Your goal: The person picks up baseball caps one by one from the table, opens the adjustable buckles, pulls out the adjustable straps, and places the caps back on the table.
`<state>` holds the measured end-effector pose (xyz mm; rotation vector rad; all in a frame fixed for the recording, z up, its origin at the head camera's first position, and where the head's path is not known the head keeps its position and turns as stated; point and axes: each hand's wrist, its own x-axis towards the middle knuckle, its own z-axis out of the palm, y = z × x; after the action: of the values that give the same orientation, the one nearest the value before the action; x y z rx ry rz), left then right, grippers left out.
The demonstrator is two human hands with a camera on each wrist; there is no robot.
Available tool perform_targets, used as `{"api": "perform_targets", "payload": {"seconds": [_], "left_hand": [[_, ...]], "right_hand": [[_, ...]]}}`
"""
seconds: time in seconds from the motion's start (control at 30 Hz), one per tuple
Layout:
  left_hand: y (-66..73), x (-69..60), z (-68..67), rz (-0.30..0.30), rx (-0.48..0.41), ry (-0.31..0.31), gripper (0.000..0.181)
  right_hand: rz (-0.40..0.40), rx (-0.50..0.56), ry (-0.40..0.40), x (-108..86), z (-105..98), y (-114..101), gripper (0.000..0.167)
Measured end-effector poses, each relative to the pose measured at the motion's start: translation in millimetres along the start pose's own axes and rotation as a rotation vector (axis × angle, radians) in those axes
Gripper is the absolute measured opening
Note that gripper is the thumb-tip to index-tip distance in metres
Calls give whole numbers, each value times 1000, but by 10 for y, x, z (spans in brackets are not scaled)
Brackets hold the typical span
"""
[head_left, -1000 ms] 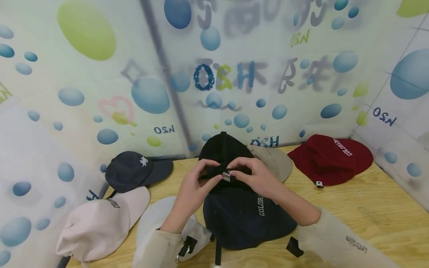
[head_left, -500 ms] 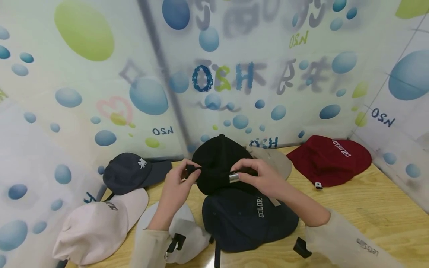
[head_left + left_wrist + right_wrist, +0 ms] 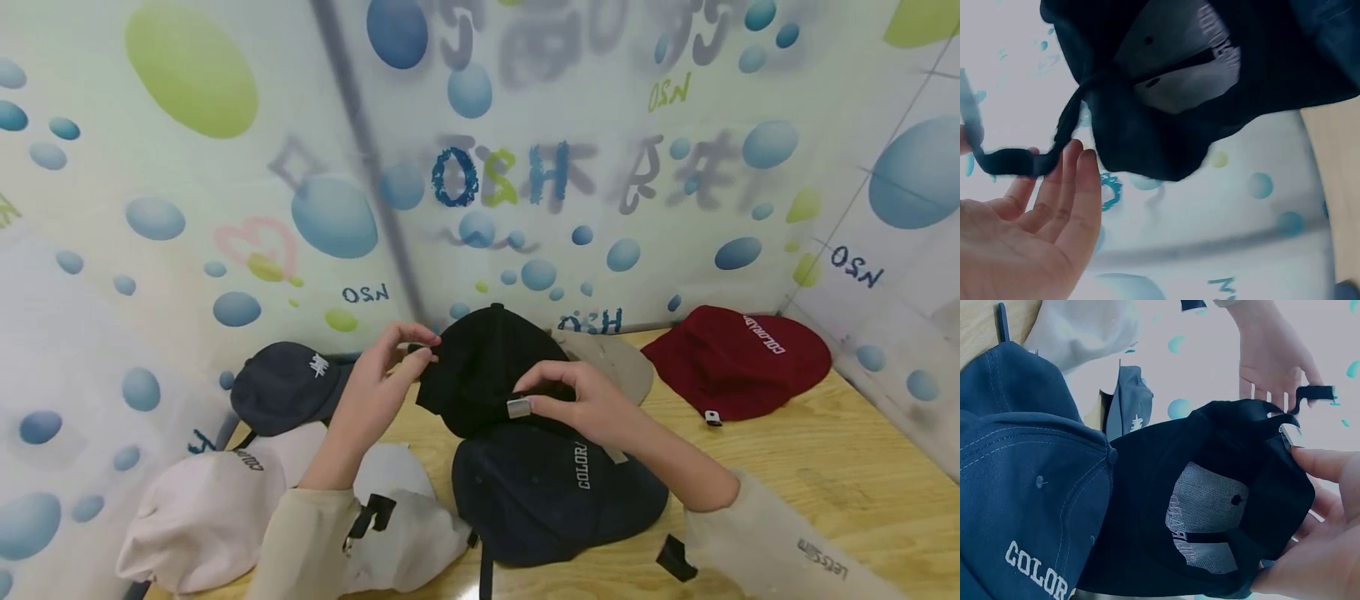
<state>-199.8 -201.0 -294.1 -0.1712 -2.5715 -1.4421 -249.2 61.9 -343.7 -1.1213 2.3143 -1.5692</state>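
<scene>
Pinching black cap's buckle and, seemingly, strap.

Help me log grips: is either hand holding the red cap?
No, the red cap lies on the table, apart from the left hand and right hand.

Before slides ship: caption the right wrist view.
Right hand grips a black cap at its metal buckle; left hand holds the strap.

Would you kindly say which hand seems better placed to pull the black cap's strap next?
Probably the left hand: it pinches the strap, while the right hand grips the black cap beside its metal buckle.
</scene>
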Motion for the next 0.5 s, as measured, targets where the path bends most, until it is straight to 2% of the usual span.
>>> {"api": "perform_targets", "payload": {"seconds": [0.17, 0.27, 0.5], "left_hand": [[75, 91, -55, 21, 68, -36, 23], [138, 161, -60, 42, 139, -71, 26], [487, 425, -52, 44, 459, -241, 44]], "right_hand": [[-1, -4, -8, -1, 25, 0, 15], [-4, 15, -25, 5, 35, -9, 14], [-18, 30, -59, 15, 67, -32, 13]]}}
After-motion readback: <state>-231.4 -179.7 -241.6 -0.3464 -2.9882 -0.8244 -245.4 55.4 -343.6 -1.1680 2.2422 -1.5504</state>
